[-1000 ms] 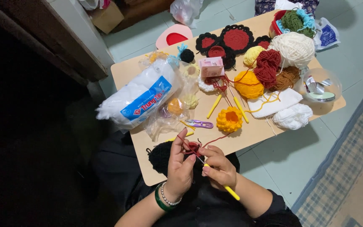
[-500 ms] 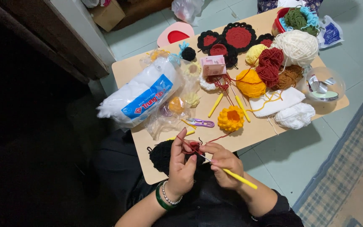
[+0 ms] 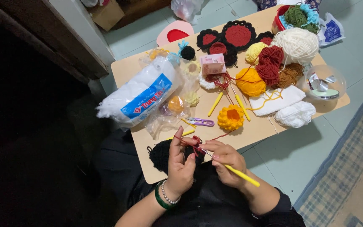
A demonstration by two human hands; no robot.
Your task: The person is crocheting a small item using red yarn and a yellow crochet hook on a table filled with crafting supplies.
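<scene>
Left hand (image 3: 181,166) pinches red yarn (image 3: 193,143) above the table (image 3: 127,71) edge. Right hand (image 3: 225,162) grips a yellow crochet hook (image 3: 236,171), tip in that yarn. Beyond: a yellow crocheted flower (image 3: 230,117), purple snips (image 3: 201,122), a stuffing bag (image 3: 141,96).

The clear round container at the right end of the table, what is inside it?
Inside the clear round container, some silvery, ribbon-like pieces show through the dome above a pale green base. What they are exactly is too small to tell, and anything beneath them is hidden.

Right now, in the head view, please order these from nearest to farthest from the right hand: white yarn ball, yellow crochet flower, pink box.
From the right hand:
1. Yellow crochet flower, just beyond it, near the table's front edge.
2. Pink box, mid-table.
3. White yarn ball, far right corner.
</scene>
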